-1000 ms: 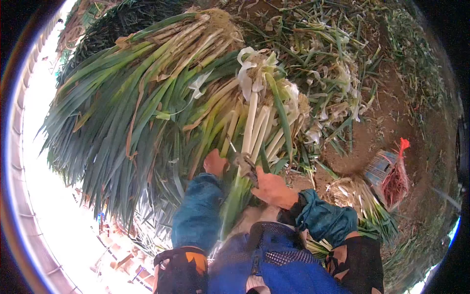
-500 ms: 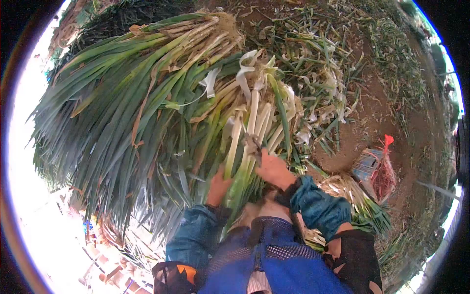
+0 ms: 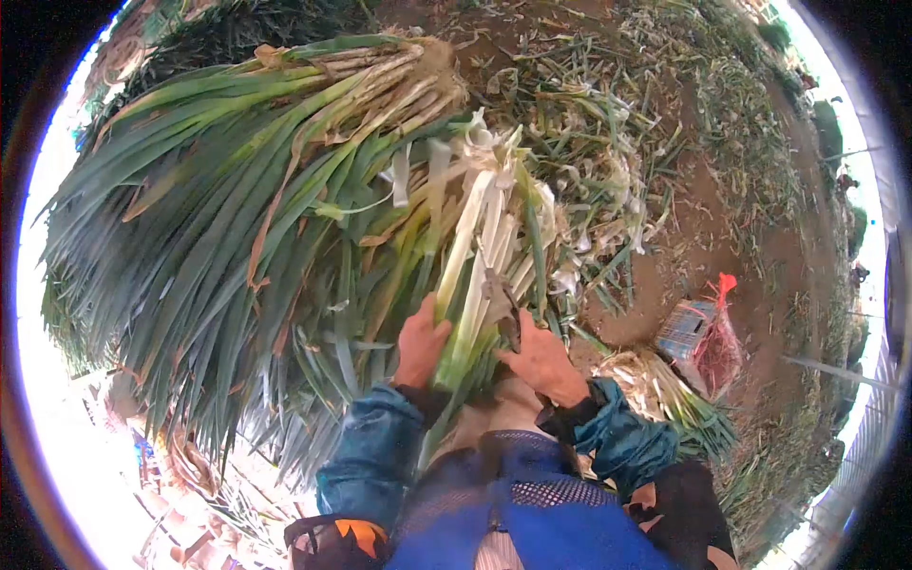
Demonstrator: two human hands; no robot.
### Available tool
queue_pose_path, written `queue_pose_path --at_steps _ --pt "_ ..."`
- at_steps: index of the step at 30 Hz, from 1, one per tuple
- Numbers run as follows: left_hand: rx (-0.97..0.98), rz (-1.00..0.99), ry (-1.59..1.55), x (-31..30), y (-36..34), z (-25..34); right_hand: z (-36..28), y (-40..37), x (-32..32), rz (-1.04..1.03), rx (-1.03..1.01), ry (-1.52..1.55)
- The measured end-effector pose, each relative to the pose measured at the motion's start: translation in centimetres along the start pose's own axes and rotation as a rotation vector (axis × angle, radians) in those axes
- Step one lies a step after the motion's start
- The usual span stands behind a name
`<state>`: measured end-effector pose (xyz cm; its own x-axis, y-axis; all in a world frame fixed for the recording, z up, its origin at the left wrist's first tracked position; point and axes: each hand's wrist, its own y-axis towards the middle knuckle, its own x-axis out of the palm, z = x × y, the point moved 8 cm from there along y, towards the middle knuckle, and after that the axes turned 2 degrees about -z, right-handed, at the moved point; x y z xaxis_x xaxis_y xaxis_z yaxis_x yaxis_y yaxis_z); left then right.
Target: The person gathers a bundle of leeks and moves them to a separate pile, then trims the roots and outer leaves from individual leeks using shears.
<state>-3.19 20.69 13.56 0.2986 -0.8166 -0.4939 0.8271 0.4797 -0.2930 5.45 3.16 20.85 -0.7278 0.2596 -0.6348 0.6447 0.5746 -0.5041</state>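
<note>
My left hand point(image 3: 420, 344) is closed round a leek point(image 3: 464, 237), its pale stalk pointing away from me and its green part running down toward my lap. To the right, my right hand point(image 3: 545, 361) grips a small knife point(image 3: 498, 290) by its dark handle, the dull blade lying over the stalks. More leeks with whitish stalks lie just beneath, their root ends at the far side. Loose strips of peeled skin point(image 3: 439, 185) hang near the root ends.
A large heap of untrimmed leeks point(image 3: 218, 190) spreads on the left. Trimmings point(image 3: 617, 180) litter the soil beyond. To my right lie a bundle of cleaned leeks point(image 3: 665, 394) and a red net bag point(image 3: 717, 353) beside a printed packet point(image 3: 686, 328).
The view has shifted slightly. My left hand has moved up along the leek, and my right hand has drawn back a little with the knife. A skin strip now hangs blurred beside the stalk.
</note>
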Motion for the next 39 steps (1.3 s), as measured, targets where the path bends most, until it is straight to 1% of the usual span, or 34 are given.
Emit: queue_pose_path --at_steps 1,3,4,5,8,9,11,12,14,15,18,19,21,22,23,24,25,26,27,28,29,30,31,33,34,35,36,38,39 --pt "-0.030 -0.031 0.119 0.8 0.4 0.5 0.4 -0.2 -0.7 0.034 0.012 0.011" --pt "0.125 0.028 0.312 3.3 0.5 0.1 1.1 -0.2 -1.6 0.006 0.079 -0.015" --pt "0.199 0.051 0.413 4.1 -0.2 0.9 1.8 -0.4 -1.8 -0.012 0.117 -0.020" --pt "0.125 0.017 0.463 5.4 -1.5 0.5 2.4 -0.2 -1.2 0.090 -0.124 -0.081" --pt "0.027 0.002 0.665 7.3 -3.6 -0.2 5.8 4.0 -0.6 -0.094 0.110 -0.149" --pt "0.082 0.024 0.623 7.2 -4.1 0.3 7.2 5.3 -1.0 -0.052 0.137 -0.141" --pt "0.070 0.031 0.638 7.5 -4.0 -0.2 10.2 7.1 -2.2 0.035 0.191 -0.134" --pt "0.058 0.032 0.643 7.7 -4.2 -0.6 10.2 6.9 -2.3 0.020 0.169 -0.152" --pt "-0.037 -0.084 0.719 8.9 -4.6 -2.1 9.8 5.9 -2.6 -0.002 0.122 -0.190" --pt "-0.083 -0.137 0.754 9.3 -4.4 -2.3 8.8 5.0 -2.5 -0.060 0.132 -0.183" --pt "-0.093 -0.107 0.741 9.6 -4.3 -2.1 8.2 4.8 -1.5 -0.086 -0.030 -0.133" --pt "-0.105 -0.127 0.680 10.4 -4.6 -3.2 9.5 6.4 -1.3 -0.069 0.047 -0.196" --pt "-0.133 -0.135 0.573 11.3 -4.6 -5.9 12.1 9.2 -2.6 0.063 0.038 -0.110" --pt "-0.045 -0.187 0.580 10.8 -4.0 -4.6 11.6 10.4 -3.4 0.129 0.027 -0.056" --pt "0.040 -0.244 0.586 10.3 -3.7 -3.2 10.9 10.9 -2.7 0.094 0.025 -0.081" --pt "0.124 -0.307 0.585 9.7 -3.3 -1.7 9.1 9.9 -3.4 0.058 0.027 -0.112" --pt "0.171 -0.269 0.714 8.2 -1.5 -0.8 7.9 8.9 -3.9 0.027 0.033 -0.148" --pt "0.233 -0.144 0.801 5.2 1.3 1.7 7.2 7.9 -2.9 -0.092 -0.009 -0.126" --pt "0.295 -0.018 0.882 1.6 4.5 4.7 7.3 7.5 -2.1 -0.112 -0.016 -0.118" --pt "0.319 0.070 0.929 -2.6 7.8 6.3 7.7 7.4 -1.4 -0.135 -0.016 -0.114" --pt "0.327 0.316 1.222 -6.3 10.8 6.1 8.8 7.6 -1.8 -0.097 0.028 -0.116" --pt "0.514 0.534 1.316 -10.5 11.3 10.4 9.9 7.8 -2.2 -0.060 0.073 -0.118" --pt "0.377 0.588 1.348 -14.1 14.0 8.3 10.5 7.9 -2.4 -0.025 0.118 -0.117" --pt "0.155 0.440 1.209 -19.0 16.9 8.0 9.6 7.2 -2.0 -0.055 0.075 -0.174" --pt "0.130 0.385 1.287 -19.3 17.6 6.4 8.8 6.7 -2.1 -0.065 0.057 -0.202" --pt "0.107 0.332 1.362 -19.1 18.6 4.0 7.7 6.2 -1.8 -0.122 0.061 -0.166" --pt "0.083 0.280 1.435 -18.6 19.5 2.3 7.1 6.0 -1.4 -0.101 -0.008 -0.134" --pt "0.021 0.184 1.368 -17.2 20.4 0.8 6.5 5.8 0.1 -0.070 -0.143 -0.068" --pt "-0.016 0.121 1.336 -15.9 20.2 -0.1 6.2 5.6 0.4 -0.016 -0.204 -0.087"
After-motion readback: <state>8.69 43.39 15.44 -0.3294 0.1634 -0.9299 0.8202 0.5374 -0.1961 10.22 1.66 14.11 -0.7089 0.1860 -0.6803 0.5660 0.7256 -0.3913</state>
